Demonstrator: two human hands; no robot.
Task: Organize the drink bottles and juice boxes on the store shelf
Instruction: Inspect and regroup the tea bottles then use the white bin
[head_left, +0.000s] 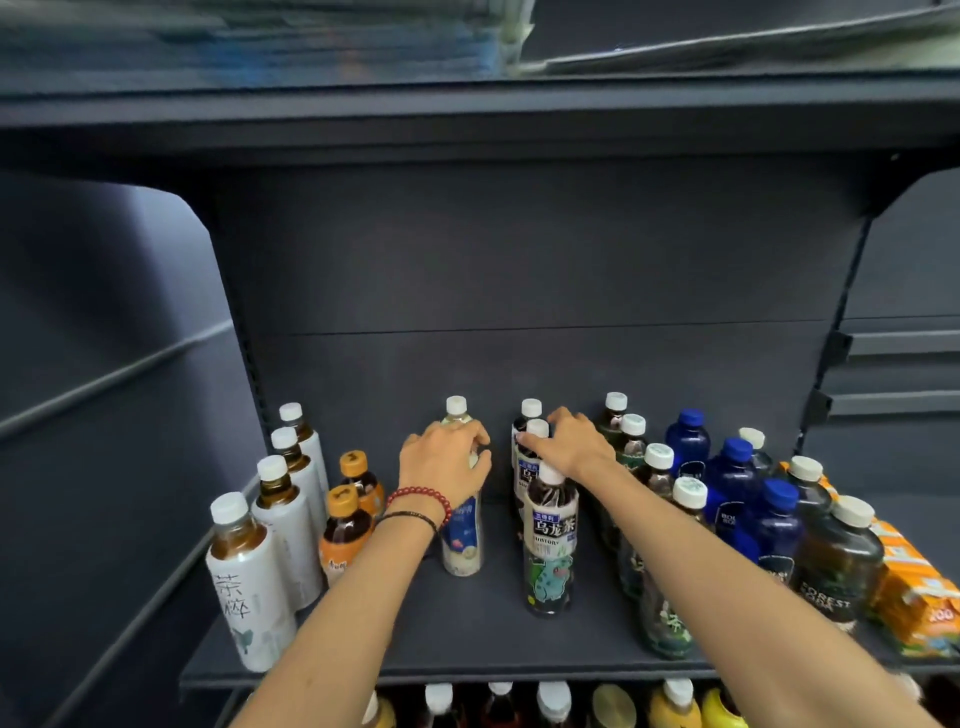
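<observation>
My left hand (441, 460) grips the shoulder of a pale milky bottle with a blue label (461, 540), which stands upright mid-shelf. My right hand (569, 441) curls over the top of a dark oolong tea bottle (529, 470) in a row of three; the front one (550, 540) has a cartoon label. To the left stand white-sleeved tea bottles (249, 577) and orange-capped bottles (345, 530). On the right are green-label tea bottles (660, 613), blue bottles (774, 525), dark round bottles (836, 561) and orange juice boxes (919, 597).
The dark shelf board (467, 639) has bare room in front of both hands. A shelf (467, 119) hangs overhead. The back panel (519, 291) and a side panel (114, 364) close the bay. More bottles (550, 701) stand on the shelf below.
</observation>
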